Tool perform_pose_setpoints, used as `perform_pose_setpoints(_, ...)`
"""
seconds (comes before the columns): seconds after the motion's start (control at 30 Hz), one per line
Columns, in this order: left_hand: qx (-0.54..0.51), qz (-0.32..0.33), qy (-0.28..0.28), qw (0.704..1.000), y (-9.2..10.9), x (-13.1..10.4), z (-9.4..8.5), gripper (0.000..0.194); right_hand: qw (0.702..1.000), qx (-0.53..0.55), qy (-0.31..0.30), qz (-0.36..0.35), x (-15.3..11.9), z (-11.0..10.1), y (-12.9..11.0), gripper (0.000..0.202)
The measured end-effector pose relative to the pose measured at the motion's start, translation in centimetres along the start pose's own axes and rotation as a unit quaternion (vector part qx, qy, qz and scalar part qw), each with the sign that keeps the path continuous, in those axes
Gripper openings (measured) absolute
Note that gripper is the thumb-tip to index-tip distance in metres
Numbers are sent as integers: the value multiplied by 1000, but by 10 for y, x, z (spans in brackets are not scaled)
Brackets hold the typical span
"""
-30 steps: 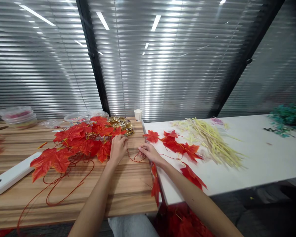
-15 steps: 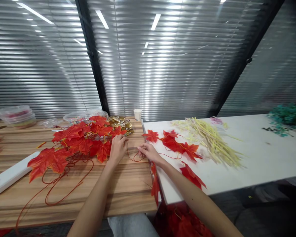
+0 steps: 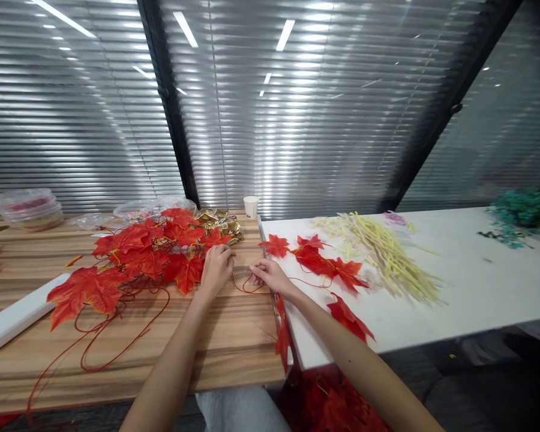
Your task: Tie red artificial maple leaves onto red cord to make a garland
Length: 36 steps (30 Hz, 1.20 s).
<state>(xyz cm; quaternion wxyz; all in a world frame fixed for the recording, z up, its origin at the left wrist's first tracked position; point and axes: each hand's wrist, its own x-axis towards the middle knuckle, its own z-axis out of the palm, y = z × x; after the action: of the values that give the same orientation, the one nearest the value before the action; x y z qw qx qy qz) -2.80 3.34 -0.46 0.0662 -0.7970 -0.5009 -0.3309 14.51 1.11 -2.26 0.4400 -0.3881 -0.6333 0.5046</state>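
My right hand (image 3: pixel 270 274) pinches a thin red cord (image 3: pixel 246 291) between thumb and fingertips above the gap between the two tables. The cord sags in a small loop toward my left hand (image 3: pixel 216 267), whose fingers are curled closed around its other end; the fingertips are partly hidden. Left of that hand lies a heap of red artificial maple leaves (image 3: pixel 146 261) with tangled cord trailing to the table's front edge. To the right, more maple leaves (image 3: pixel 312 257) on cord lie on the white table, and one string hangs between the tables.
Gold wrappers (image 3: pixel 220 225) and a paper cup (image 3: pixel 251 207) stand behind my hands. A long white device (image 3: pixel 22 312) and stacked plastic tubs (image 3: pixel 29 209) are on the left. Yellow strips (image 3: pixel 389 258) and teal foliage (image 3: pixel 519 213) lie on the white table (image 3: pixel 468 282). Red leaves fill the space below.
Both hands stay almost in place, with the cord still between them. The whole view has shifted very slightly.
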Motion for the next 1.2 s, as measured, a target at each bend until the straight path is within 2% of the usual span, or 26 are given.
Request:
perform_pose_setpoints(0.23,5,3,-7,1000,-1,0,2,20,1000,-15,2,2,-2,1,-6,26)
perform_pose_setpoints(1.2,-1,16,-63,998,0,-3,9,21,995,-97,-11,-24,-4,-2,-6,31)
